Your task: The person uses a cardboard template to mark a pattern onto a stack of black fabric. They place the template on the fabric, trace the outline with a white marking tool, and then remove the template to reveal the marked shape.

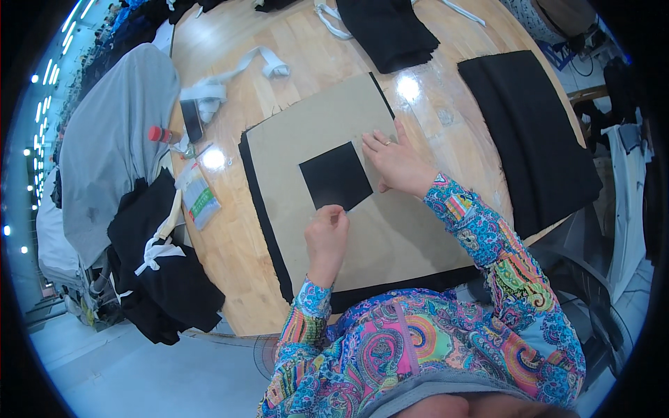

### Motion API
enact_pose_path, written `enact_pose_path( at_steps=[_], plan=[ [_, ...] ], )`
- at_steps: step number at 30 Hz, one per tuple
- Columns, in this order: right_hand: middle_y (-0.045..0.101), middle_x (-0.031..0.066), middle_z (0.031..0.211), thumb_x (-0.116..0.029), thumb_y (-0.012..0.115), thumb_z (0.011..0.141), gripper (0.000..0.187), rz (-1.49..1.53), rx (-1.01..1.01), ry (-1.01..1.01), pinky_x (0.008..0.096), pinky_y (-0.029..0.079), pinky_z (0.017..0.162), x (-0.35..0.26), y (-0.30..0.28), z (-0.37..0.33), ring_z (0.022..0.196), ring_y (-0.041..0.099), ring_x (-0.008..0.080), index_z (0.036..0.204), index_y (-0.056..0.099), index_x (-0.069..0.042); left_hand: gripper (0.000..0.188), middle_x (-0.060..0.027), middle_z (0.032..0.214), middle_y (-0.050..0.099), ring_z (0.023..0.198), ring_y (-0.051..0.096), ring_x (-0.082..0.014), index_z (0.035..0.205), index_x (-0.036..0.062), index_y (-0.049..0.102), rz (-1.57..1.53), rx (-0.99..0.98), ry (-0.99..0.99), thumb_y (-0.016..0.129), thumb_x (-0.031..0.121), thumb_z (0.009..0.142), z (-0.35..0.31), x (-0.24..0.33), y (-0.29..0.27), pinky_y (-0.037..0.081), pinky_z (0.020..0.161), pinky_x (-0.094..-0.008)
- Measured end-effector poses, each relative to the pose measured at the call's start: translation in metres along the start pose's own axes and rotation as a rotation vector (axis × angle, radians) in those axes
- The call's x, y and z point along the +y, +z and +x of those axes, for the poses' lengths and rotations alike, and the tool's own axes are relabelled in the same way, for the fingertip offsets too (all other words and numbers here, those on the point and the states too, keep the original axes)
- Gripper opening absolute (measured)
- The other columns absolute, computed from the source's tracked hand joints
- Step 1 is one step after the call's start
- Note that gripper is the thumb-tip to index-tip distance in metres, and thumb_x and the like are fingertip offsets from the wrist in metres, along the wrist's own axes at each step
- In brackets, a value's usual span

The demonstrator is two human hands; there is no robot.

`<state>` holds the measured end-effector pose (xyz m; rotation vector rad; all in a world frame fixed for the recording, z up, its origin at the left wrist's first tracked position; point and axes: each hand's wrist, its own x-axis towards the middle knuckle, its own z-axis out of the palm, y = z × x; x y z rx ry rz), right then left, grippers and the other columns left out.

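A large beige sheet (279, 153) lies on black fabric (259, 209), which shows along its left, right and near edges. Near the middle of the sheet is a black square (336, 177); I cannot tell whether it is an opening or a piece laid on top. My left hand (327, 240) is at the square's near edge, thumb and fingertips pinched together; whatever they hold is too small to name. Spread flat, my right hand (398, 161) rests on the sheet just right of the square, fingers apart and holding nothing.
Folded black cloth (526, 139) lies at the table's right side, and another black stack (390, 31) at the far edge. To the left are a white strap (265, 64), a phone (191, 121), a red-capped bottle (159, 134), a plastic packet (198, 195) and a black bundle (157, 258).
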<state>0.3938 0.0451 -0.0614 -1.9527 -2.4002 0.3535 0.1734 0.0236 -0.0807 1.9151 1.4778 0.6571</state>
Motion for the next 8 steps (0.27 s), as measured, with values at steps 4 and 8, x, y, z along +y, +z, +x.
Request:
enact_pose_path(
  at_steps=[4,8],
  plan=[
    [0.041,0.0143,0.140,-0.023,0.084,0.054,0.087,-0.013,-0.033,0.018,0.0613,0.009,0.110,0.001,0.001,0.000,0.132,0.038,0.0275,0.129,0.047,0.002,0.012,-0.0058,0.080,0.068,0.070,0.066,-0.0156,0.093,0.0026,0.065,-0.410,-0.088,-0.175,0.064,0.010,0.085,0.013,0.007,-0.004,0.053,0.065,-0.0272],
    [0.036,0.0132,0.144,-0.022,0.084,0.056,0.093,-0.001,-0.118,0.042,0.0598,0.007,0.111,-0.002,-0.005,0.002,0.135,0.033,0.0262,0.134,0.040,0.001,0.026,-0.0069,0.089,0.068,0.074,0.067,-0.0218,0.109,0.0056,0.060,-1.123,-0.238,-0.400,0.066,0.013,0.086,0.052,0.005,-0.002,0.057,0.071,-0.0343]
  ],
)
